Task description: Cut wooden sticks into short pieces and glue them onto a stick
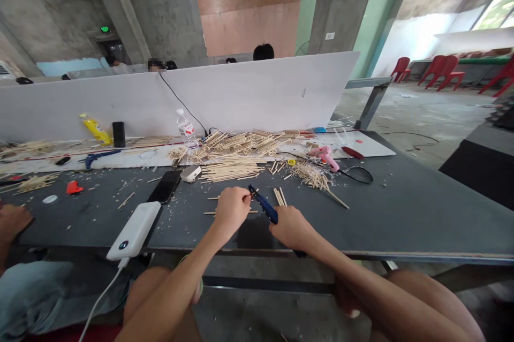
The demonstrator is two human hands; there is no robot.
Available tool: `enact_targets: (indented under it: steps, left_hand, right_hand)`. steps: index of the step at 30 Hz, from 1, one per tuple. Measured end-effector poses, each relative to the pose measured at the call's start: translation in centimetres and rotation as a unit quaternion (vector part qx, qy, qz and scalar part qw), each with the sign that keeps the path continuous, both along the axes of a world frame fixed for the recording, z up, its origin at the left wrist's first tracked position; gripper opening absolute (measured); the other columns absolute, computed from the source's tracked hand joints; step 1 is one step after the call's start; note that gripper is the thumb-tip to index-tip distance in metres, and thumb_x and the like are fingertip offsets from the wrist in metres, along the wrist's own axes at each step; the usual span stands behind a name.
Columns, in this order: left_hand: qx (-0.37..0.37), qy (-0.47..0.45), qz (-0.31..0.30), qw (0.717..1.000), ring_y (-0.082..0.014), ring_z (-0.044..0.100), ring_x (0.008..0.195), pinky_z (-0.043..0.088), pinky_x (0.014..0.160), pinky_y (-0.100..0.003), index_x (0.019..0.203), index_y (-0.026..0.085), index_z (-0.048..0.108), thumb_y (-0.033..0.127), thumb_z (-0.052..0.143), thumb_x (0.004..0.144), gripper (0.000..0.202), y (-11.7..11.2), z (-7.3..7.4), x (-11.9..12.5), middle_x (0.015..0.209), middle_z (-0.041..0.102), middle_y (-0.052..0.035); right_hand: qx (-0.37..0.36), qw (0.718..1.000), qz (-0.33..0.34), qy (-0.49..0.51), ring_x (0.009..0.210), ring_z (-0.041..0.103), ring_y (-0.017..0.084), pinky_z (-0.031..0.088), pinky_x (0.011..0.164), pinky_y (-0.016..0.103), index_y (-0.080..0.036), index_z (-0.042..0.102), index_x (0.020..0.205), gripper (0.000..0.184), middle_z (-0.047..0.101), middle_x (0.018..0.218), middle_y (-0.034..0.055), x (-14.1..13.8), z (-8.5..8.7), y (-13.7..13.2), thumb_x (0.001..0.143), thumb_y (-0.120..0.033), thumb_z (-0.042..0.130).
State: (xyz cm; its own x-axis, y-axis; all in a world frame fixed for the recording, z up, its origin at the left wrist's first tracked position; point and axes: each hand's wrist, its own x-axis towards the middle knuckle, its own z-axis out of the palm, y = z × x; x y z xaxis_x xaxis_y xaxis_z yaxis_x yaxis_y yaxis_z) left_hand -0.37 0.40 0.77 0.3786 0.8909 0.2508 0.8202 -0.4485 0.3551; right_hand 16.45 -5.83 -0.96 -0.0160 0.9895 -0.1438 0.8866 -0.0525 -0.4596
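Observation:
My right hand point(292, 228) is closed around the handles of blue cutters point(263, 205), whose dark jaws point up and left. My left hand point(232, 209) is closed just left of the jaws, fingertips pinched on a thin wooden stick point(211, 213) that lies across the dark grey table point(401, 213). A few short cut sticks point(280, 196) lie just beyond the cutters. Both forearms reach in from the bottom of the view over my knees.
Piles of sticks point(233, 169) and stick frames point(241, 143) lie further back, with a pink glue gun point(326, 157), a water bottle point(185, 128), a black phone point(166, 185) and a white power bank point(134, 230). Another person's hand point(12, 221) rests at far left. A white partition board point(241, 93) stands behind.

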Motion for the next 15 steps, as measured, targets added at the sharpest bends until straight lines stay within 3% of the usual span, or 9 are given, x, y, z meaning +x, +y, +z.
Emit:
enact_targets:
  steps: [8, 15]
  left_hand:
    - [0.015, 0.046, 0.024, 0.999, -0.0181, 0.056, 0.055, 0.024, 0.055, -0.027, 0.067, 0.020, 0.072, 0.021, 0.050, 0.084, 0.028, -0.38, 0.19, 0.38, 0.060, 0.066, -0.0063]
    - [0.016, 0.066, 0.032, 0.997, -0.0182, 0.057, 0.056, 0.025, 0.055, -0.028, 0.068, 0.021, 0.071, 0.022, 0.048, 0.087, 0.030, -0.79, -0.03, 0.66, 0.062, 0.067, -0.0070]
  right_hand:
    - [0.013, 1.000, 0.021, 0.001, 0.073, 0.067, 0.024, 0.033, 0.054, 0.026, -0.016, 0.065, 0.073, 0.012, 0.071, 0.077, 0.0116, 0.64, -0.33, 0.18, 0.070, -0.019, 0.054]
    - [0.009, 1.000, 0.006, -0.025, 0.077, 0.068, 0.027, 0.037, 0.057, 0.027, -0.015, 0.068, 0.081, 0.018, 0.072, 0.083, 0.0146, 0.31, -0.22, -0.19, 0.072, -0.022, 0.053]
